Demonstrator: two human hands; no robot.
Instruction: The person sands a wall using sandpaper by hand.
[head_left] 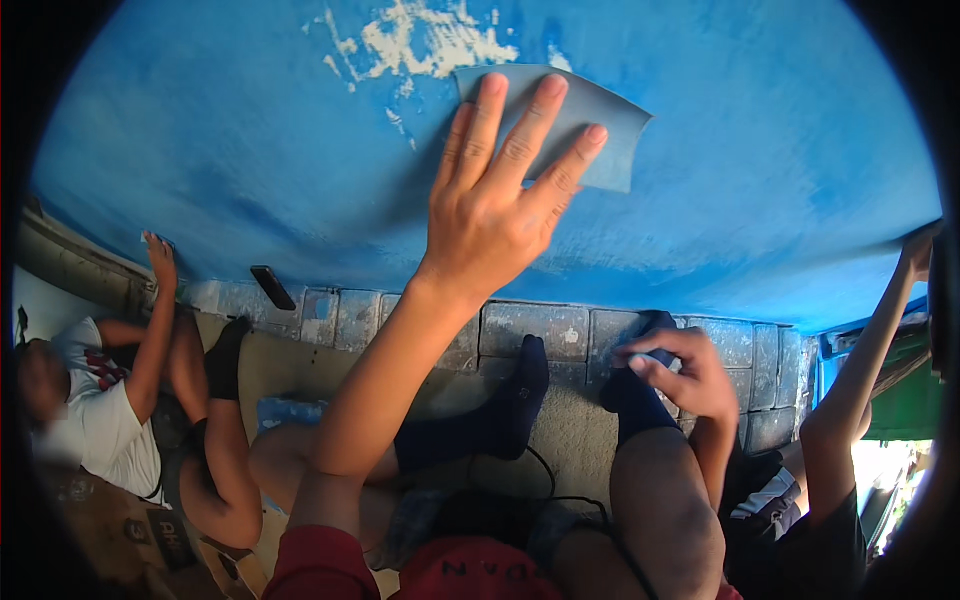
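Observation:
A grey sheet of sandpaper (610, 150) lies against a blue wall (250, 130), its upper edge bowed. Across it spread the fingers of my left hand (490, 200), pressing it to the surface; the thumb is hidden. Just above and left of the sheet, a rough whitish patch (425, 40) shows where paint is gone. My right hand (690, 370) hovers low on the right, in front of my dark-socked foot (640, 405). Its thumb and forefinger come close together; what sits between them, if anything, is too small to make out.
Grey paving blocks (535, 330) line the wall's foot, with a dark flat object (272, 287) near them. At the left a person in a white shirt (105, 400) reaches to the wall. Another person's arm (850, 400) rises at the right. A black cable (545, 470) runs by my legs.

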